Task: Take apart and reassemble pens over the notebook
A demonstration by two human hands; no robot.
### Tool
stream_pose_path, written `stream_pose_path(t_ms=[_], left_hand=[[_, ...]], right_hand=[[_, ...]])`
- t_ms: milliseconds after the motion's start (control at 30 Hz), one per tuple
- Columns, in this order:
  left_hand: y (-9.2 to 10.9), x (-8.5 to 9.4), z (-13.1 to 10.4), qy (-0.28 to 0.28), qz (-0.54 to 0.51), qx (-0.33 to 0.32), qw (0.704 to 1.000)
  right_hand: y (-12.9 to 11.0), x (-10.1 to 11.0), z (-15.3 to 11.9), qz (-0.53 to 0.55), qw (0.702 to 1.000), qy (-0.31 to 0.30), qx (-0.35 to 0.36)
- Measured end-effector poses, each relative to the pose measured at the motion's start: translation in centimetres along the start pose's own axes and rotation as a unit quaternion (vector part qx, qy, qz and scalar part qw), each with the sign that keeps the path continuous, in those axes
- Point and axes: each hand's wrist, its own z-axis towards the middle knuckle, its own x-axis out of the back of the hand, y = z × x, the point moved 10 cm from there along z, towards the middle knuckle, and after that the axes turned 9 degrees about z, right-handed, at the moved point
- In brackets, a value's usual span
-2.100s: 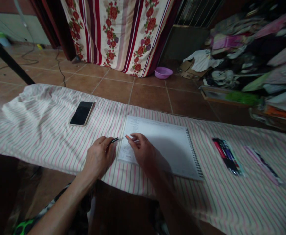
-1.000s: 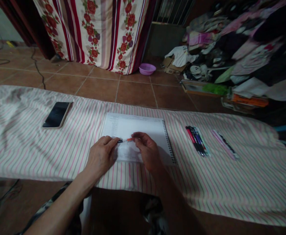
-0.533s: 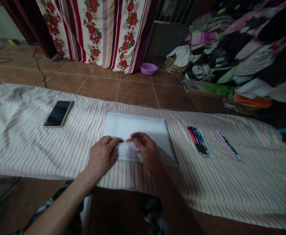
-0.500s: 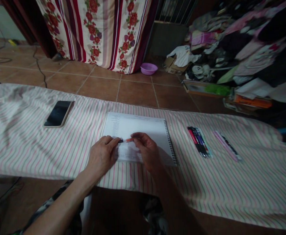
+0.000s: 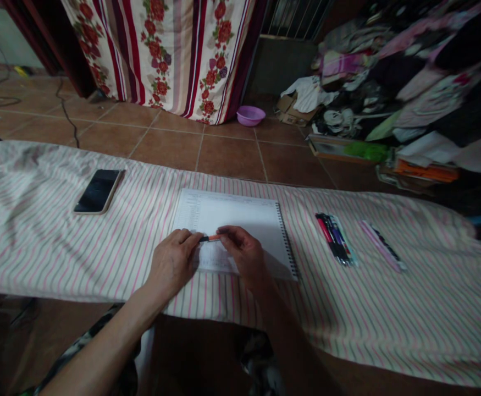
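Note:
An open spiral notebook (image 5: 240, 212) lies on the striped cloth, its wire binding on the right. Over its lower half, a thin black and orange pen (image 5: 213, 238) spans the gap between my hands. My left hand (image 5: 173, 261) pinches the black end. The fingertips of my right hand (image 5: 245, 256) close on the orange end. Several pens (image 5: 334, 239) in red, black and blue lie in a bundle right of the notebook. Farther right rest a pink pen and a dark patterned one (image 5: 383, 246).
A phone (image 5: 99, 191) lies on the left of the cloth-covered table (image 5: 141, 192). Beyond are a floral curtain (image 5: 174, 55), a purple basin (image 5: 250, 115) on the tiled floor, and piled clothes (image 5: 421, 82) at the back right.
My right hand has moved slightly left, closer to my left hand. The pale gap between the black and orange parts of the pen has closed.

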Motion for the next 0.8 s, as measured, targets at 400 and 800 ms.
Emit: stream_pose_path(t_ms=[400,800], left_hand=[[0.1,-0.1,0.0,0.025,-0.017,-0.038,0.999],[0.7,0.2,-0.5,0.037,-0.015,-0.087,0.995]], right_hand=[[0.4,-0.3,-0.2,-0.046,0.998,-0.037,0.019],[-1.9,-1.4,-1.1,-0.132,0.983,-0.089,0.087]])
